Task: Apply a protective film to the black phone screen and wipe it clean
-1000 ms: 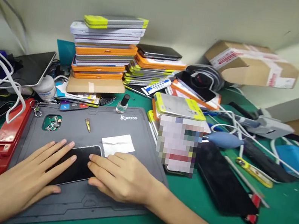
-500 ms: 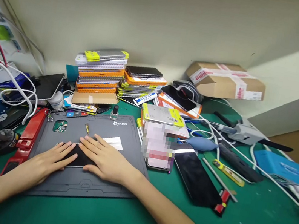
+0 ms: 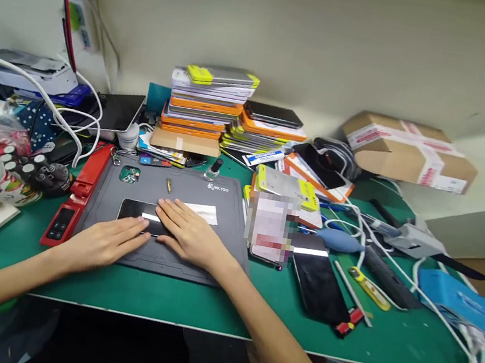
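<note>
Resting palm-down with fingers extended and closed around nothing, the left hand [image 3: 108,244] and the right hand [image 3: 189,236] touch the black-screened phone [image 3: 130,210], which lies left of centre in the frame. It sits on a grey mat [image 3: 148,189] spread over the green tabletop [image 3: 220,313]. Just beyond the right hand lies a white slip [image 3: 205,212], and farther up, a small brass-coloured piece [image 3: 169,185]. A black-capped bottle [image 3: 213,170] stands at the mat's far edge, before stacked cases [image 3: 206,106] at upper centre.
</note>
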`<state>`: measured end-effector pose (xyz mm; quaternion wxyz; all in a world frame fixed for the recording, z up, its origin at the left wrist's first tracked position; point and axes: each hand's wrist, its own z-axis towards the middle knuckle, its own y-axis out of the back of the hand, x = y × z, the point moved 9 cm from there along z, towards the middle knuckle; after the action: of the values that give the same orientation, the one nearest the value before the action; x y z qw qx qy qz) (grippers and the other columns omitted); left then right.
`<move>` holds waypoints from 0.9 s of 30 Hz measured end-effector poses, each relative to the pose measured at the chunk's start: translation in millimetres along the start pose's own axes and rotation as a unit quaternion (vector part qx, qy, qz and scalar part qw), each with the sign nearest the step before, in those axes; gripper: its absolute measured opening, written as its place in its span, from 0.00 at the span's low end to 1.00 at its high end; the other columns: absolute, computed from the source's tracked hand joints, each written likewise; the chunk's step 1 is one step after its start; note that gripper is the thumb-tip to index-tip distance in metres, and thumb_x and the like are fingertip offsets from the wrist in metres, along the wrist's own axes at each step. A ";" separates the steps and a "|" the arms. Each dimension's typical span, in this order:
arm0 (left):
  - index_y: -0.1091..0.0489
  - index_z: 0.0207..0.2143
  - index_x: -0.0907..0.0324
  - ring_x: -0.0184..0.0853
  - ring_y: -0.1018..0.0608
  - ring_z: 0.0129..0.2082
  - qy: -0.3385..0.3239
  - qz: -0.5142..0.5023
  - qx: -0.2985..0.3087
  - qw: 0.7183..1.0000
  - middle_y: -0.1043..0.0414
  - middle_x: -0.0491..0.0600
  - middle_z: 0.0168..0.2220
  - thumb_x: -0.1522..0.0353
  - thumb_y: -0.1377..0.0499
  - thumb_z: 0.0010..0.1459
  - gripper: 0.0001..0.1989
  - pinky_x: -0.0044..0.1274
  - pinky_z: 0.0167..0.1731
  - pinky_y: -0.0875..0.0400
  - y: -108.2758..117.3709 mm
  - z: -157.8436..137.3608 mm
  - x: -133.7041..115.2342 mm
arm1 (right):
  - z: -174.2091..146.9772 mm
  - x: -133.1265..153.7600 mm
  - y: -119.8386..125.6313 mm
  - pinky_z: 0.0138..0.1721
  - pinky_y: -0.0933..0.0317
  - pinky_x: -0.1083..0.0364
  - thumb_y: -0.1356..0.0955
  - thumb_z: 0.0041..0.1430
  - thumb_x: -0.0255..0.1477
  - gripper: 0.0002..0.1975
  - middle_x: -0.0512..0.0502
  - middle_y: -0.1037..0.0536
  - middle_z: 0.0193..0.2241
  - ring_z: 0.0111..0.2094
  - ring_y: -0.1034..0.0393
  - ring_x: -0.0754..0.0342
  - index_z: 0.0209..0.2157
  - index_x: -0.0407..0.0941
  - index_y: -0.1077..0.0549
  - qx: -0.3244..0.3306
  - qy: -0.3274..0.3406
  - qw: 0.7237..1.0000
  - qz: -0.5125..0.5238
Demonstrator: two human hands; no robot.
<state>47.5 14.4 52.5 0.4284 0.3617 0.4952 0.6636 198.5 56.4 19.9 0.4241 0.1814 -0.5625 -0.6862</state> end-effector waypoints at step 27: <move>0.36 0.20 0.55 0.36 0.32 0.13 -0.070 -0.107 -0.137 0.982 0.36 0.46 0.14 0.67 0.46 0.63 0.17 0.28 0.15 0.42 -39.3 40.2 -65.3 | -155.5 125.1 11.5 0.50 0.16 0.38 0.36 0.67 0.19 0.40 0.42 0.18 0.58 0.54 0.19 0.33 0.78 0.49 0.44 -0.136 -0.237 0.958 -0.082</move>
<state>116.4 -26.6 20.8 0.5762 0.2900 0.4043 0.6484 243.9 -138.1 12.2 0.2416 0.0000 -0.5311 -0.8121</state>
